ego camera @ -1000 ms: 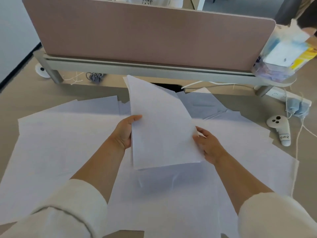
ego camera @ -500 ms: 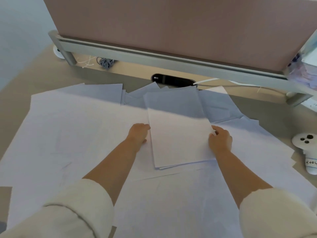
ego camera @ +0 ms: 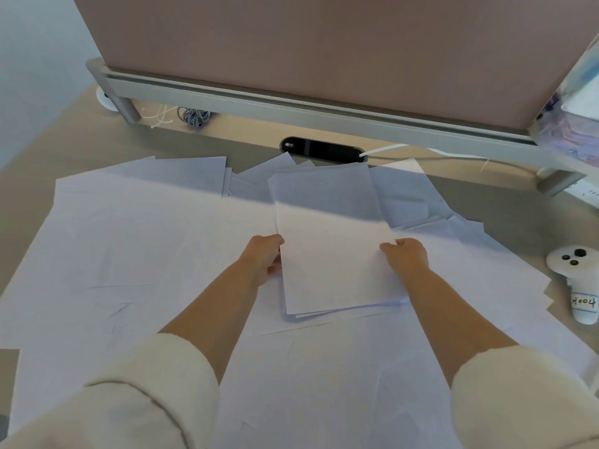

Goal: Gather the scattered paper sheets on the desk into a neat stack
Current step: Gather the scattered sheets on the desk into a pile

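A small stack of white sheets point(ego camera: 330, 254) lies flat in the middle of the desk, on top of many loose sheets point(ego camera: 146, 247) spread across the desk. Its lower edges are slightly fanned. My left hand point(ego camera: 264, 259) holds the stack's left edge, with fingertips tucked under it. At the right edge, my right hand point(ego camera: 406, 257) holds the stack with its thumb on top. More loose sheets point(ego camera: 405, 196) lie in shadow behind the stack.
A pink divider panel point(ego camera: 324, 53) on a grey rail point(ego camera: 291, 108) closes off the back of the desk. A white controller point(ego camera: 580, 280) lies at the right edge of the paper. A black cable port point(ego camera: 321, 149) and a coiled cord point(ego camera: 194, 116) sit under the rail.
The stack was held up tilted one second ago and has come down flat onto the loose sheets. Both hands stay at its side edges. The camera has moved closer to the desk.
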`<control>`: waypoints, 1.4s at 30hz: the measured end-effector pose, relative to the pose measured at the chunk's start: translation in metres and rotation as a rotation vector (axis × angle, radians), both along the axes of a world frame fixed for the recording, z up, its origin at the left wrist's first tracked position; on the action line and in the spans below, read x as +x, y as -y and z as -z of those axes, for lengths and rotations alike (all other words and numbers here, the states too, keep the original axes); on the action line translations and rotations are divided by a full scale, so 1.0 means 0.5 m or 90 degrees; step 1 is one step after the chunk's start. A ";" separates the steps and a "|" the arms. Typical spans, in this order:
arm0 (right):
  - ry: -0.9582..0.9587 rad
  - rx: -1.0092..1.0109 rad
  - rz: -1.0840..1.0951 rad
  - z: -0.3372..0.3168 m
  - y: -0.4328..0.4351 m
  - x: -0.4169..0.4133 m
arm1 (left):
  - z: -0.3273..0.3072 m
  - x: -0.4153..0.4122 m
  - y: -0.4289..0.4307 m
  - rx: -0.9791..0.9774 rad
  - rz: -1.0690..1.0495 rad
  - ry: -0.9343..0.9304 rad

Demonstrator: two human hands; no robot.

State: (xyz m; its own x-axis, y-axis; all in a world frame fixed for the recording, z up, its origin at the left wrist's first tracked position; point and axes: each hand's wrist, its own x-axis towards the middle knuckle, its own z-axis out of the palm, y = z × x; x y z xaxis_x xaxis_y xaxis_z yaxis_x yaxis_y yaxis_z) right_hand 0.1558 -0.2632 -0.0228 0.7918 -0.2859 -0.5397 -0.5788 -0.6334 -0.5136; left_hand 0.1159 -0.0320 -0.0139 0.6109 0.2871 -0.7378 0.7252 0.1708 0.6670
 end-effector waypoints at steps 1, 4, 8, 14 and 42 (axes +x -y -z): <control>-0.001 0.009 -0.002 -0.001 0.002 0.001 | 0.004 0.001 -0.003 0.017 0.009 -0.008; 0.005 0.014 0.001 -0.003 0.001 0.001 | 0.009 0.000 -0.005 0.080 0.060 -0.028; 0.024 0.018 0.009 -0.007 -0.004 -0.005 | 0.012 -0.003 0.005 0.132 0.154 0.004; 0.052 0.029 0.024 -0.011 -0.001 -0.009 | 0.020 -0.014 0.014 0.098 0.131 0.036; 0.056 0.770 0.447 -0.011 -0.129 -0.185 | -0.042 -0.054 -0.203 0.262 0.060 0.164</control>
